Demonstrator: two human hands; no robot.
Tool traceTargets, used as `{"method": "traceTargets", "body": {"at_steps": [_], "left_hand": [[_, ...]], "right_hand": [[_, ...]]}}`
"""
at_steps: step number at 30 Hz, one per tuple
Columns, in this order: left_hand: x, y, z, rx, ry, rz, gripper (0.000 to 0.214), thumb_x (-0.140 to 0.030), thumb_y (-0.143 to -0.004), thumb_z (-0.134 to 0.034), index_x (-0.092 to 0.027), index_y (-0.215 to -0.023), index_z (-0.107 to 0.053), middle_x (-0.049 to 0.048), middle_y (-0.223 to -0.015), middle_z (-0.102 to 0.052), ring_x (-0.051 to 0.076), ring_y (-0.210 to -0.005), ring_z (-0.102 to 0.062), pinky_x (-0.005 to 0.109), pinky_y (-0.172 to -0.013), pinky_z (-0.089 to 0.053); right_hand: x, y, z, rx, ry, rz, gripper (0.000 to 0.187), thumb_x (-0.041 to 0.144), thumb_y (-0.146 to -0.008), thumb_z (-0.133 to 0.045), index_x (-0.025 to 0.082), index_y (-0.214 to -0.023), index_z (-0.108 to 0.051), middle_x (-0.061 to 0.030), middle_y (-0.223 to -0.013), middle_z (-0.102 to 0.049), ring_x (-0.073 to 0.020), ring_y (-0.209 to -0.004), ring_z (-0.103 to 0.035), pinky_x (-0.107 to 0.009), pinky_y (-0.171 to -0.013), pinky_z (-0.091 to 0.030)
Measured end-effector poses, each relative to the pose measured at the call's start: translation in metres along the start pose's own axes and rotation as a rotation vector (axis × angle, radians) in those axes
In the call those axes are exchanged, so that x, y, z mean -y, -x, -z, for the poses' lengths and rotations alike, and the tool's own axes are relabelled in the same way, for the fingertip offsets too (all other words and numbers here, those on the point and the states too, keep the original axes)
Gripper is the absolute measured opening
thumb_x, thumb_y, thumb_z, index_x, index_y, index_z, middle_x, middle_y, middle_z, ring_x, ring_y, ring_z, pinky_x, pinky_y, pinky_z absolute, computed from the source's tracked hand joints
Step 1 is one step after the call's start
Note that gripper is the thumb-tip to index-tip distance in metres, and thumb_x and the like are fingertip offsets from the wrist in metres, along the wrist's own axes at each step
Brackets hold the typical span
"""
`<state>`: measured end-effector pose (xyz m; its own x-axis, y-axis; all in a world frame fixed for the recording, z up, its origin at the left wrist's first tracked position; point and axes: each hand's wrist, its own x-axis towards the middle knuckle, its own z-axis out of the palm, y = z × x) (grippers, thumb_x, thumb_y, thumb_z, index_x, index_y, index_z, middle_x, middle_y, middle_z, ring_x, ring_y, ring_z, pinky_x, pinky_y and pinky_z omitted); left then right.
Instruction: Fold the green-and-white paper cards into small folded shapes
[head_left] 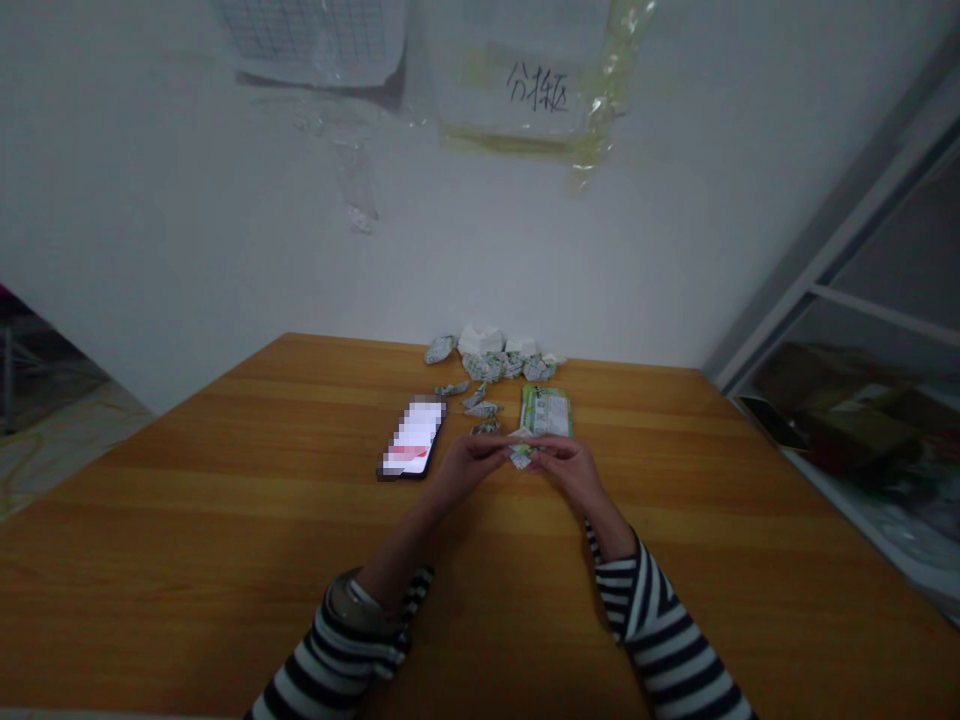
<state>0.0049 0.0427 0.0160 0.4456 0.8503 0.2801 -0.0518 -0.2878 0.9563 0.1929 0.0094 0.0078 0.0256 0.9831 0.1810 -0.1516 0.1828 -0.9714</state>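
Observation:
My left hand (pixel 474 458) and my right hand (pixel 564 463) meet over the middle of the table, fingers pinched together on a small piece of green-and-white printed wrapper (pixel 522 456). The piece hangs between the fingertips; its upper part is covered by them. Just behind my right hand lies a flat green-and-white packet (pixel 549 410) with small print. Several narrow twisted wrapper strips (pixel 481 409) lie behind my left hand. A phone (pixel 414 438) with a lit, blurred-out screen rests left of my left hand.
Crumpled printed wrappers (pixel 482 365) and white tissue-like wads (pixel 481 340) sit along the table's (pixel 225 500) back edge, by the wall. Taped sheets (pixel 517 80) hang on the wall. At right stands a framed shelf holding cardboard boxes (pixel 847 410), with a dark phone-like slab (pixel 772 422) at its edge.

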Motion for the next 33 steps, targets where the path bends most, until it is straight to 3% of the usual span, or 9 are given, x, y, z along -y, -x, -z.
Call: {"method": "traceTargets", "body": {"at_steps": [4, 8, 11, 16, 21, 26, 29, 33], "left_hand": [[0.003, -0.001, 0.001, -0.026, -0.079, 0.023, 0.022, -0.029, -0.074, -0.071, -0.019, -0.094, -0.076, 0.0058, -0.092, -0.076, 0.023, -0.082, -0.07, 0.032, -0.078, -0.053], [0.004, -0.002, 0.0, -0.118, -0.154, 0.058, 0.019, -0.029, -0.074, -0.071, -0.018, -0.088, -0.077, 0.0053, -0.081, -0.077, 0.02, -0.07, -0.068, 0.027, -0.065, -0.051], [0.003, -0.001, -0.003, -0.146, -0.156, 0.077, 0.02, -0.03, -0.074, -0.07, -0.017, -0.087, -0.077, 0.005, -0.082, -0.077, 0.02, -0.07, -0.068, 0.027, -0.064, -0.051], [0.004, 0.0, -0.008, -0.162, -0.057, 0.132, 0.027, -0.037, -0.073, -0.071, -0.015, -0.087, -0.077, 0.006, -0.083, -0.077, 0.021, -0.074, -0.069, 0.028, -0.068, -0.052], [0.008, 0.0, -0.01, -0.148, 0.162, 0.212, 0.041, -0.036, -0.068, -0.077, -0.016, -0.103, -0.073, 0.0073, -0.097, -0.075, 0.021, -0.083, -0.069, 0.029, -0.077, -0.053], [0.013, -0.002, -0.011, -0.249, 0.199, 0.242, 0.033, -0.039, -0.062, -0.08, -0.012, -0.081, -0.077, 0.0065, -0.074, -0.075, 0.019, -0.068, -0.067, 0.028, -0.067, -0.053], [0.014, -0.001, -0.016, -0.332, 0.278, 0.273, 0.036, -0.041, -0.059, -0.082, -0.012, -0.08, -0.077, 0.0071, -0.073, -0.074, 0.02, -0.069, -0.068, 0.031, -0.07, -0.054], [0.014, 0.0, -0.023, -0.433, 0.408, 0.319, 0.042, -0.04, -0.056, -0.084, -0.011, -0.084, -0.076, 0.01, -0.081, -0.075, 0.022, -0.076, -0.069, 0.034, -0.078, -0.054]], "right_hand": [[-0.003, -0.001, 0.0, 0.025, 0.007, 0.014, 0.023, 0.035, -0.061, -0.081, 0.022, -0.078, -0.077, -0.0039, -0.08, -0.075, -0.0193, -0.067, -0.069, -0.032, -0.062, -0.059], [-0.012, -0.002, -0.002, -0.017, -0.03, 0.008, 0.022, 0.037, -0.06, -0.082, 0.021, -0.074, -0.076, -0.0029, -0.073, -0.074, -0.0182, -0.064, -0.068, -0.03, -0.06, -0.058], [-0.015, -0.002, -0.004, -0.035, -0.036, -0.007, 0.024, 0.04, -0.062, -0.08, 0.019, -0.073, -0.075, -0.0031, -0.072, -0.074, -0.0183, -0.063, -0.068, -0.03, -0.06, -0.058], [-0.013, -0.002, -0.01, -0.122, 0.0, 0.008, 0.028, 0.044, -0.064, -0.078, 0.017, -0.065, -0.071, -0.0018, -0.062, -0.07, -0.016, -0.055, -0.063, -0.028, -0.054, -0.056], [-0.015, -0.002, -0.012, -0.161, 0.038, 0.056, 0.029, 0.044, -0.068, -0.074, 0.016, -0.064, -0.068, 0.0, -0.057, -0.067, -0.0133, -0.051, -0.059, -0.024, -0.05, -0.05], [-0.016, -0.001, -0.016, -0.185, 0.029, 0.061, 0.03, 0.044, -0.071, -0.073, 0.015, -0.064, -0.067, -0.0008, -0.057, -0.067, -0.0128, -0.05, -0.059, -0.023, -0.05, -0.047], [-0.019, -0.001, -0.022, -0.21, -0.005, 0.062, 0.027, 0.042, -0.071, -0.073, 0.015, -0.07, -0.069, -0.0017, -0.061, -0.07, -0.0136, -0.052, -0.061, -0.023, -0.051, -0.048], [-0.023, -0.001, -0.027, -0.216, -0.078, 0.059, 0.032, 0.039, -0.071, -0.073, 0.016, -0.093, -0.07, -0.0021, -0.066, -0.072, -0.0147, -0.055, -0.064, -0.024, -0.052, -0.05]]}}
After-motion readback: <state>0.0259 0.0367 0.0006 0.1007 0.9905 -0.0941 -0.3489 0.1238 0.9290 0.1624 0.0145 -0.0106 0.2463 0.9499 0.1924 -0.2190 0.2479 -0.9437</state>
